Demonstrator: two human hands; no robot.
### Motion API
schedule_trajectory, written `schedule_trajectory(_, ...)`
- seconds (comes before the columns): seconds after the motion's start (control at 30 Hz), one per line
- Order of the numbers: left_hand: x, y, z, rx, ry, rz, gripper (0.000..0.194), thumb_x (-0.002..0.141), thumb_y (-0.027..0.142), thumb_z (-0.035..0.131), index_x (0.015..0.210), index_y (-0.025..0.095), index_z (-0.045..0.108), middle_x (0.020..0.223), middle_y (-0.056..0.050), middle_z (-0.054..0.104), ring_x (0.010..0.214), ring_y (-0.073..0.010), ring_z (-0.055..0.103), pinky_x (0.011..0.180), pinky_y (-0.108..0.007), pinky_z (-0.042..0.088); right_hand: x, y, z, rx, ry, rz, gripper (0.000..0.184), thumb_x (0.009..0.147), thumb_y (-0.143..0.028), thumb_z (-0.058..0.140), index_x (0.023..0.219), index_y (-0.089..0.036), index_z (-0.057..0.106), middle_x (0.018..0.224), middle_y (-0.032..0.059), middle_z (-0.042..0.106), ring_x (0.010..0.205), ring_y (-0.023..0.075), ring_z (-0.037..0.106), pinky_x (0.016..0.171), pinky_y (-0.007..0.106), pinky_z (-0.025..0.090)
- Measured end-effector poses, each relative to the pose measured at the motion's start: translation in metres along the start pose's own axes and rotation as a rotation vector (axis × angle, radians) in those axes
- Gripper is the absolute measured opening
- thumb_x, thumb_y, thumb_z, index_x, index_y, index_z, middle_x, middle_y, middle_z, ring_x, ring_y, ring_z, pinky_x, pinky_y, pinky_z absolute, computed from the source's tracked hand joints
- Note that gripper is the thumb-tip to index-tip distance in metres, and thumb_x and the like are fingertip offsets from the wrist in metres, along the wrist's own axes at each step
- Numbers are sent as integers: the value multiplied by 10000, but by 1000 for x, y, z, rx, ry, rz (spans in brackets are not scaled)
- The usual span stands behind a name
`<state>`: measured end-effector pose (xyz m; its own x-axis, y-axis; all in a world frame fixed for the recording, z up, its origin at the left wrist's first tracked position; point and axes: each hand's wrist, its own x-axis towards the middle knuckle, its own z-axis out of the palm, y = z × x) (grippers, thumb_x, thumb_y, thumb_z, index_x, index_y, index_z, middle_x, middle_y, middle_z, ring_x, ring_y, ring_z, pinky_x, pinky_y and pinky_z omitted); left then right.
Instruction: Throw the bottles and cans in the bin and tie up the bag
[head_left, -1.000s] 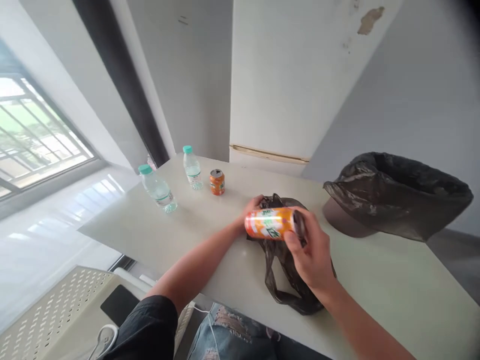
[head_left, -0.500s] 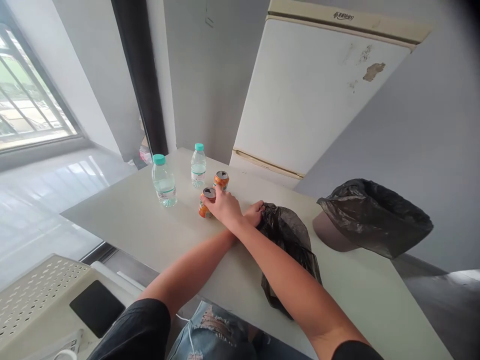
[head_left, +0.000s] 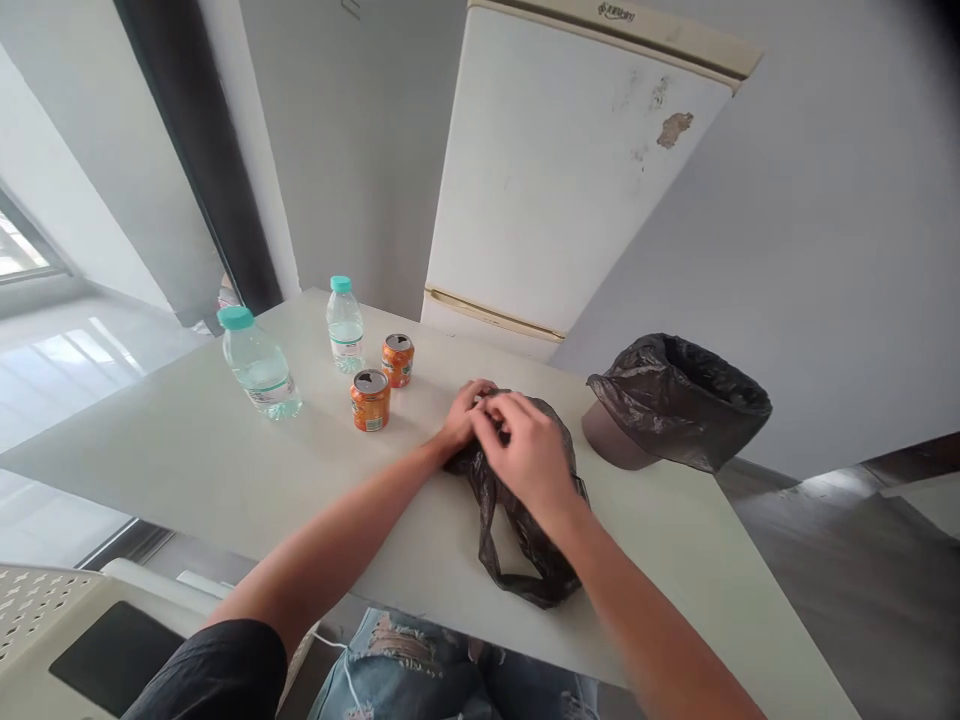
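A black plastic bag (head_left: 540,560) lies crumpled on the table, its handle loop spread toward me. My left hand (head_left: 461,418) is closed on the bag's far left edge. Above the bag, close to the left fingers, hovers my right hand (head_left: 525,455), slightly blurred; its fingers are loosely bent, with a gap between thumb and forefinger. Whether its fingertips touch the plastic is hard to see. To the left of the hands stand two orange drink cans, a nearer can (head_left: 370,402) and a farther can (head_left: 397,362), both upright with opened tops.
Two clear water bottles with teal caps, a near bottle (head_left: 262,372) and a far bottle (head_left: 346,330), stand on the table (head_left: 172,425). A bin (head_left: 619,435) lined with a black bag is at the right. Behind stands a white fridge (head_left: 517,170).
My right hand has let go of the nearer can and moved right, over the bag. The can stays standing on the table. My left hand keeps hold of the bag; the view has shifted right.
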<state>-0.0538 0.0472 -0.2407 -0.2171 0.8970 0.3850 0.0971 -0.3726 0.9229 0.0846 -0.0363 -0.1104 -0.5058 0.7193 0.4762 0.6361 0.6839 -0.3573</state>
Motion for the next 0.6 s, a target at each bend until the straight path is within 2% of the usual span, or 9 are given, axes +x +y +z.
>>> schedule_trajectory(0.07,-1,6,-2,16,41,69,296,1040,391,474,1161,228,689,1144,-69,675,1162,-248,609,1109,-366,437,-37,44,-26,-13,43,67,327,1108,-395,458,879,-224,616,892,70,697,840,212,664,803,338,499)
schedule_trajectory(0.1,-1,11,-4,41,82,101,347,1071,409,404,1200,233,673,1187,-75,666,1186,-242,601,1116,-361,428,-57,67,-34,-15,48,102,299,1103,-396,477,908,-226,627,923,71,713,865,220,679,817,351,518)
schedule_trajectory(0.17,-4,25,-6,172,152,144,386,1095,424,336,1200,238,658,1199,-90,649,1191,-247,590,1097,-365,429,-99,104,-38,-4,29,135,216,1089,-409,513,1092,-240,648,1202,107,733,1141,276,693,946,415,564)
schedule_trajectory(0.2,-6,32,-6,277,141,151,369,1092,422,354,1174,239,663,1177,-95,645,1171,-259,586,1080,-379,429,-120,118,-35,-6,-13,156,216,1092,-401,505,1178,-253,636,1354,116,693,1270,293,659,1013,452,568)
schedule_trajectory(0.27,-9,47,-5,510,52,158,331,1079,412,407,1134,241,685,1127,-102,643,1126,-285,580,1052,-417,420,-158,132,-24,-28,-92,175,256,1102,-369,475,1302,-275,604,1482,114,633,1389,303,604,1087,503,566)
schedule_trajectory(0.37,-15,56,2,682,-226,182,346,1082,440,430,1128,254,719,1065,-93,682,1075,-292,611,1030,-432,416,-195,120,-9,-124,-135,186,292,1092,-320,477,1343,-257,610,1455,132,648,1367,346,614,1086,578,569)
schedule_trajectory(0.47,-18,45,9,651,-511,198,318,1044,484,538,1163,270,740,1101,-78,751,1078,-289,671,1048,-417,430,-203,84,-9,-159,-150,215,212,1068,-287,519,1188,-220,680,1325,155,677,1227,367,654,974,580,600)
schedule_trajectory(0.53,-17,31,12,620,-599,212,259,982,419,638,1151,262,755,1149,-76,777,1092,-296,695,1078,-420,435,-201,60,-14,-50,-218,169,161,1065,-275,550,1072,-220,701,1209,129,686,1118,316,666,933,510,611)
schedule_trajectory(0.6,-12,19,11,558,-613,223,213,949,310,637,1102,242,769,1146,-75,790,1091,-289,708,1087,-417,448,-198,45,-19,111,-261,50,144,1058,-276,596,1132,-231,711,1151,98,687,1053,267,664,929,454,610)
